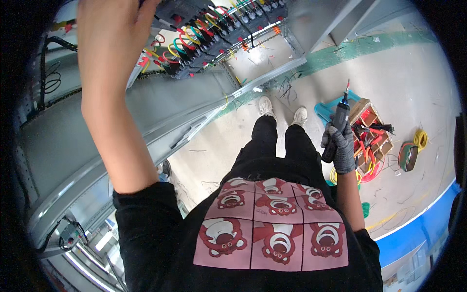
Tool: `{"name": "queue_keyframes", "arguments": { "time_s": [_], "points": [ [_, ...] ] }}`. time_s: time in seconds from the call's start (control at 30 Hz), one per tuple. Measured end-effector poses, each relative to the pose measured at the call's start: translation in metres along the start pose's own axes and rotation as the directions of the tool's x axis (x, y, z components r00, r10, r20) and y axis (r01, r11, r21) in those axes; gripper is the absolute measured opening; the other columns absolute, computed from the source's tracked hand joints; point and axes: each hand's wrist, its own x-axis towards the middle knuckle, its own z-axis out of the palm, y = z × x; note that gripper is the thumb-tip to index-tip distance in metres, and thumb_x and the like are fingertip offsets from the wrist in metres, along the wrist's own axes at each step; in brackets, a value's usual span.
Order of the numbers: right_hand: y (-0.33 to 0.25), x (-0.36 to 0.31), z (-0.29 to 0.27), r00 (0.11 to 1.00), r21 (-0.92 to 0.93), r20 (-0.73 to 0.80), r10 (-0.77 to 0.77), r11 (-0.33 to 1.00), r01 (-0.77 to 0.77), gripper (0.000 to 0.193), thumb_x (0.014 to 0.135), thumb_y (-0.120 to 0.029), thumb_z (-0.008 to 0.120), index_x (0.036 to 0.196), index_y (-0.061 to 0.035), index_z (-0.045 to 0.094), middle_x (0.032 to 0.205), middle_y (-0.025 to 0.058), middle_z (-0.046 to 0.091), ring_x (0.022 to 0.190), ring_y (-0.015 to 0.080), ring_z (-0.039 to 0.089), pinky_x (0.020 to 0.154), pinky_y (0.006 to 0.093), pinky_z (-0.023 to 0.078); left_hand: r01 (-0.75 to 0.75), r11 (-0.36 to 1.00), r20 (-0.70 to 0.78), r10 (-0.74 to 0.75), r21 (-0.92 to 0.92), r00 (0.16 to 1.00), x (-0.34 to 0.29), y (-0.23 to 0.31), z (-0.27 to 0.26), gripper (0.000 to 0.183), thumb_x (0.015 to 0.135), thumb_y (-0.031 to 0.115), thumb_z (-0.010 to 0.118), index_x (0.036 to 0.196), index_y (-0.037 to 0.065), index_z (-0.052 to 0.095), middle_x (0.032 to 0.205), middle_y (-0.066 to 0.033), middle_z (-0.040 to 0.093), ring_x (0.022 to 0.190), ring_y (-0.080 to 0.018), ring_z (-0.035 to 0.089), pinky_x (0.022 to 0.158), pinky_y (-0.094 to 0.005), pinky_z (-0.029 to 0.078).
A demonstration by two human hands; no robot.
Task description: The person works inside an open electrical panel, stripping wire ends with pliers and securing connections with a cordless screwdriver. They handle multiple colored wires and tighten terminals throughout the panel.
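The right hand (342, 148), in a grey knitted glove, is closed around the handle of a black power screwdriver (342, 117), holding it out to the person's right with the bit pointing away from the body, clear of the wired parts. The left hand (111, 22) is bare and raised at the upper left; its fingers run out past the top edge, so I cannot tell whether they are open or gripping anything. Its thumb side is nearest to a row of black breakers (206, 52), which slants up to the right and bristles with short wires (186, 40) in red, yellow and green. The breakers sit in a grey metal cabinet (160, 100), whose long rails cross the left side below the raised forearm. Beyond the screwdriver, on the right, is a wooden box (386, 146) split into compartments, with red-handled pliers (373, 141) among the contents. A light-blue plastic piece (323, 113) shows at the box's edge. Further right, a yellow coil (420, 138) lies just beside a small dark container with a reddish rim (407, 157). White shoes (300, 116) stand on the pale floor (219, 160), below a green stripe (335, 59) and near dark wire scraps (287, 91).
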Motion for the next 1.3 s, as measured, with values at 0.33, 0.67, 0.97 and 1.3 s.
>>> {"name": "queue_keyframes", "arguments": {
  "time_s": [0.33,0.67,0.97,1.3],
  "points": [
    [0.082,0.050,0.002,0.989,0.033,0.010,0.147,0.989,-0.147,0.030,0.087,-0.017,0.069,0.109,-0.0067,0.051,0.074,0.0031,0.059,0.056,0.0120,0.057,0.051,0.0251,0.047,0.635,0.371,0.555,-0.308,-0.677,0.773,-0.166,0.136,0.147,0.009,0.081,0.007,0.065,0.090,0.006,0.064,0.084,-0.0106,0.061,0.078,-0.0264,0.062,0.070,-0.0324,0.050],
    [0.282,0.143,0.020,0.957,0.037,-0.168,0.237,0.971,-0.234,0.024,0.083,-0.008,0.070,0.099,-0.0050,0.052,0.077,0.0027,0.057,0.058,0.0115,0.057,0.052,0.0253,0.048,0.898,0.400,0.948,-0.167,-0.185,0.269,-0.431,0.193,0.502,0.017,0.080,0.017,0.065,0.093,0.007,0.069,0.086,-0.0126,0.070,0.082,-0.0270,0.068,0.074,-0.0365,0.053],
    [0.402,0.179,0.021,0.891,0.047,-0.260,0.373,0.926,-0.374,0.023,0.082,-0.009,0.070,0.097,-0.0059,0.054,0.074,0.0028,0.059,0.058,0.0105,0.058,0.053,0.0252,0.049,0.612,0.790,0.979,-0.083,-0.051,0.189,-0.520,0.240,0.692,0.018,0.081,0.016,0.061,0.094,0.013,0.072,0.099,-0.0128,0.069,0.095,-0.0306,0.065,0.081,-0.0404,0.053],
    [0.371,0.211,0.028,0.862,0.052,-0.300,0.408,0.909,-0.413,0.025,0.077,-0.013,0.075,0.091,-0.0047,0.057,0.070,0.0026,0.061,0.054,0.0103,0.058,0.050,0.0230,0.047,0.341,0.940,0.996,-0.049,0.020,0.076,-0.586,0.264,0.805,0.018,0.080,0.016,0.063,0.095,0.014,0.073,0.105,-0.0092,0.069,0.100,-0.0262,0.066,0.085,-0.0369,0.052]
  ]
}}
